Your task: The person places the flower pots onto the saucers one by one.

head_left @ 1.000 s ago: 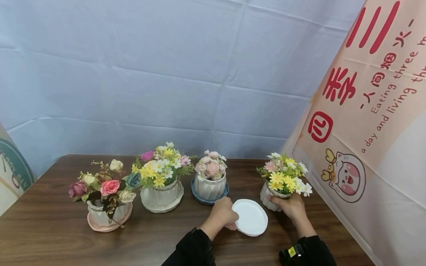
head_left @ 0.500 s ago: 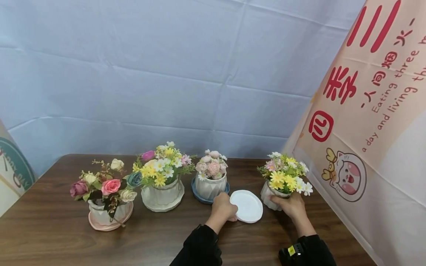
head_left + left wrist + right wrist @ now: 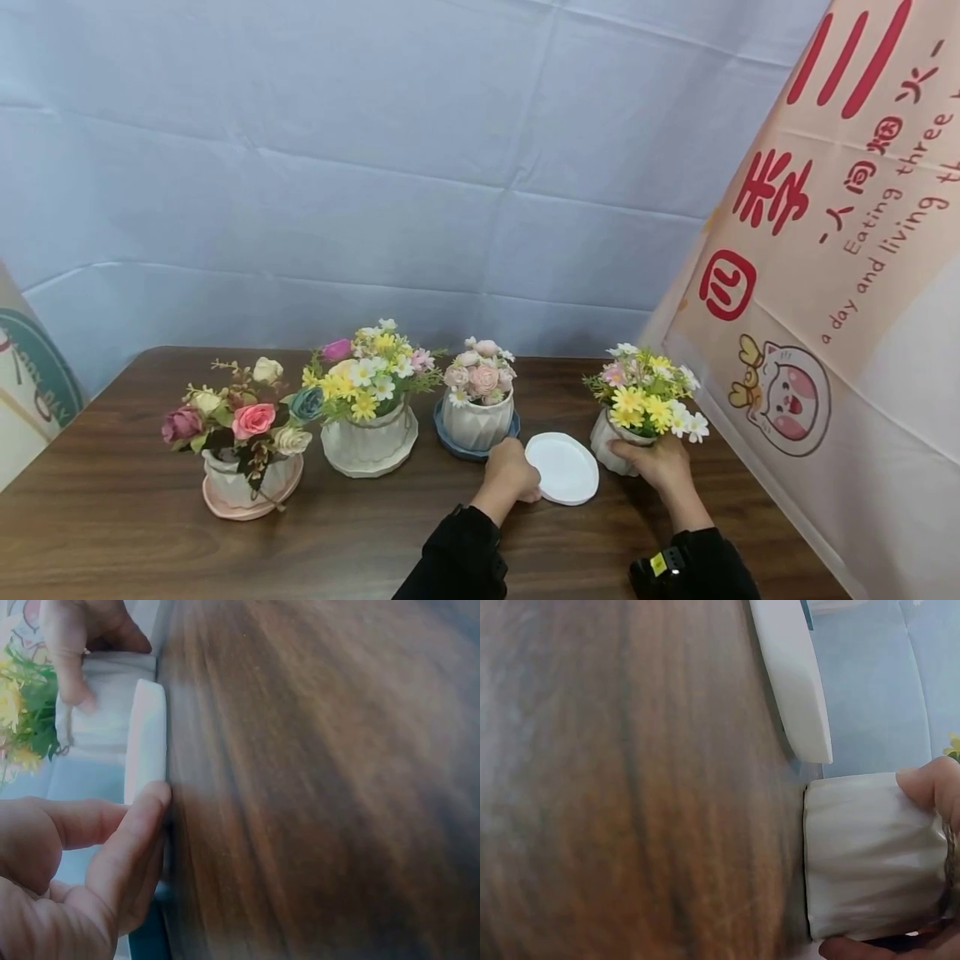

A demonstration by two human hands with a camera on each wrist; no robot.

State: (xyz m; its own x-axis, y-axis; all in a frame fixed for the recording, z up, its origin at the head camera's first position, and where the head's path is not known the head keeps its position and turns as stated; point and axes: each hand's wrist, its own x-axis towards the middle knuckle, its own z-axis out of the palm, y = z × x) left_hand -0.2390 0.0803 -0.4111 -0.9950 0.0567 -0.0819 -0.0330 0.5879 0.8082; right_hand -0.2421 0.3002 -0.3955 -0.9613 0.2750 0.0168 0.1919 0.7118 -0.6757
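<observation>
L to R on the wooden table [image 3: 112,508]: a pot of roses on a pink saucer [image 3: 247,477], then a daisy pot on a white saucer [image 3: 369,446], then a small pink-flower pot on a blue saucer [image 3: 476,417]. All three already sit on saucers, in a row along the back.

Next, the left hand [image 3: 510,471] has thumb and fingers pinching the near-left rim of the white saucer [image 3: 562,467], which lies flat on the table btwn the blue-saucer pot and the last pot. The left wrist view shows the thumb pressed on the saucer's edge.

Furthest right, the right hand [image 3: 660,462] is wrapped round the ribbed white pot w/ yellow flowers [image 3: 628,417], fingers curled on its side, base on the bare wood. The right wrist view shows a narrow gap btwn pot and saucer: just beside, not touching.

Judging from this: 3 of 4 pots are paired w/ saucers; the 4th pot isn't on its saucer yet (both are gripped, neither is lifted).

Around: wrinkled white backdrop [image 3: 375,167] behind, a printed banner [image 3: 840,275] close on the right, another banner edge far left. The blue-saucer pot stands near the left hand's knuckles, and the right banner hangs just beside the flowers, so room either side is tight.
</observation>
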